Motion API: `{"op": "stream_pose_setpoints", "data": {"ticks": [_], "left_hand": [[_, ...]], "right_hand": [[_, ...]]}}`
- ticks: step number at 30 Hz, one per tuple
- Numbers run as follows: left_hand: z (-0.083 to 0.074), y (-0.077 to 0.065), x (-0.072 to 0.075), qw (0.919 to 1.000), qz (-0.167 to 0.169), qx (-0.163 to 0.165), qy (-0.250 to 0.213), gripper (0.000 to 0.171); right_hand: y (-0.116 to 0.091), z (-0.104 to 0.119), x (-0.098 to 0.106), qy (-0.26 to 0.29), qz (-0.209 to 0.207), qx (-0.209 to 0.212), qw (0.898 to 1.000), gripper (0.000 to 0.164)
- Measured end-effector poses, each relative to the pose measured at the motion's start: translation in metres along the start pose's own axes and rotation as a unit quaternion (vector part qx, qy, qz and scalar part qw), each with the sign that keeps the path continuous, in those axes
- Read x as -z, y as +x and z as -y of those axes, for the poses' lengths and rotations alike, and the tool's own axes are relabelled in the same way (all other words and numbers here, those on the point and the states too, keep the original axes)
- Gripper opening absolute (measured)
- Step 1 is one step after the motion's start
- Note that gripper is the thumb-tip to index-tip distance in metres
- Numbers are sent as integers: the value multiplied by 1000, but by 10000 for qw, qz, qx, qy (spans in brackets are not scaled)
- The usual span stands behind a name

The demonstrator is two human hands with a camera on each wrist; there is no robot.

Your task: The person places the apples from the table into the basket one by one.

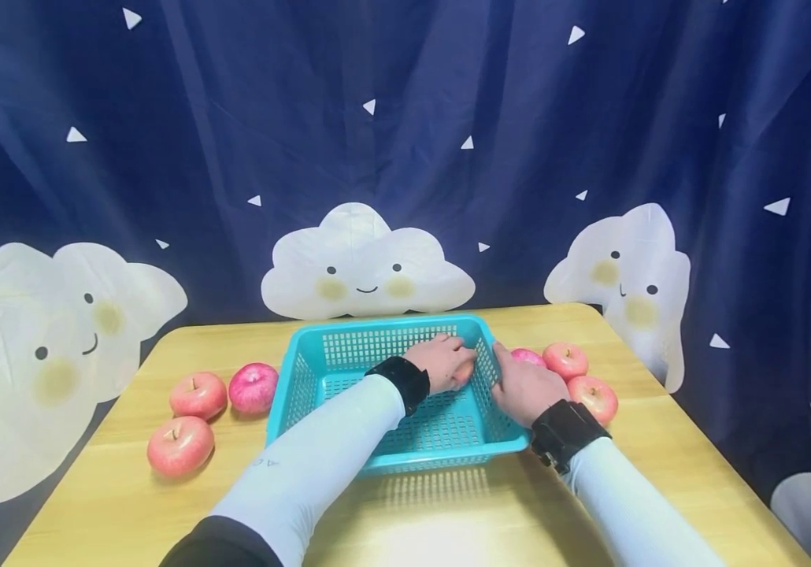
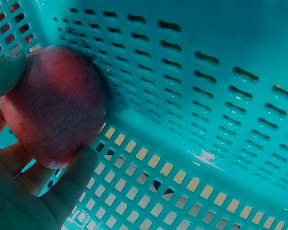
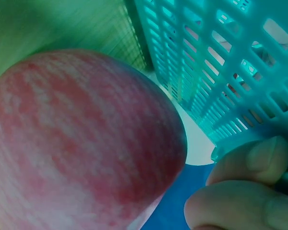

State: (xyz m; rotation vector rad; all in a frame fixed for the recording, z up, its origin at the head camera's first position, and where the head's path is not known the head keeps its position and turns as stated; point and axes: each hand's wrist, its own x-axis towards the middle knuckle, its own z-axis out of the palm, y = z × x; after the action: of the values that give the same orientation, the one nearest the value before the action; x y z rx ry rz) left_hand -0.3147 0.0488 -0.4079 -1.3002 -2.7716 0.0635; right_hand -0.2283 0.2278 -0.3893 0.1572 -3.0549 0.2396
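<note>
A turquoise perforated plastic basket (image 1: 405, 458) stands on the wooden table. Inside it, near the right wall, my left hand (image 1: 442, 364) holds a red apple (image 2: 57, 105), with thumb and fingers spread round it in the left wrist view. My right hand (image 1: 529, 387) grips the basket's right rim from outside, its index finger along the top edge. In the right wrist view, its curled fingers (image 3: 235, 203) are beside the basket wall (image 3: 216, 62). A large red-streaked apple (image 3: 81, 143) lies close by, outside the basket and apart from those fingers.
Left of the basket lie two apples (image 1: 180, 446) (image 1: 198, 395) and a magenta round item (image 1: 253, 387). Past my right hand are two more apples (image 1: 565, 361) (image 1: 593, 399) and another magenta item (image 1: 527, 357). A dark blue curtain (image 1: 377, 157) with clouds hangs behind the table (image 1: 94, 488).
</note>
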Motion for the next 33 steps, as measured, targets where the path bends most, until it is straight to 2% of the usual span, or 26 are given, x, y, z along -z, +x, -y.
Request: {"op": "stream_pose_setpoints", "data": {"ticks": [4, 12, 19, 24, 33], "left_hand": [[0, -6, 11, 9999, 100, 83, -78, 53], [4, -10, 2, 9993, 213, 110, 288, 74], [0, -21, 14, 9995, 194, 226, 90, 72], [-1, -32, 24, 9995, 204, 193, -131, 72], [9, -51, 36, 9988, 200, 162, -420, 71]], "right_hand": [[4, 2, 0, -38, 10, 41, 10000, 66], [1, 6, 1, -45, -96, 100, 9999, 65], [0, 7, -1, -3, 3, 38, 10000, 67], [0, 6, 1, 28, 88, -3, 10000, 68], [-2, 3, 5, 38, 149, -1, 9999, 70]]}}
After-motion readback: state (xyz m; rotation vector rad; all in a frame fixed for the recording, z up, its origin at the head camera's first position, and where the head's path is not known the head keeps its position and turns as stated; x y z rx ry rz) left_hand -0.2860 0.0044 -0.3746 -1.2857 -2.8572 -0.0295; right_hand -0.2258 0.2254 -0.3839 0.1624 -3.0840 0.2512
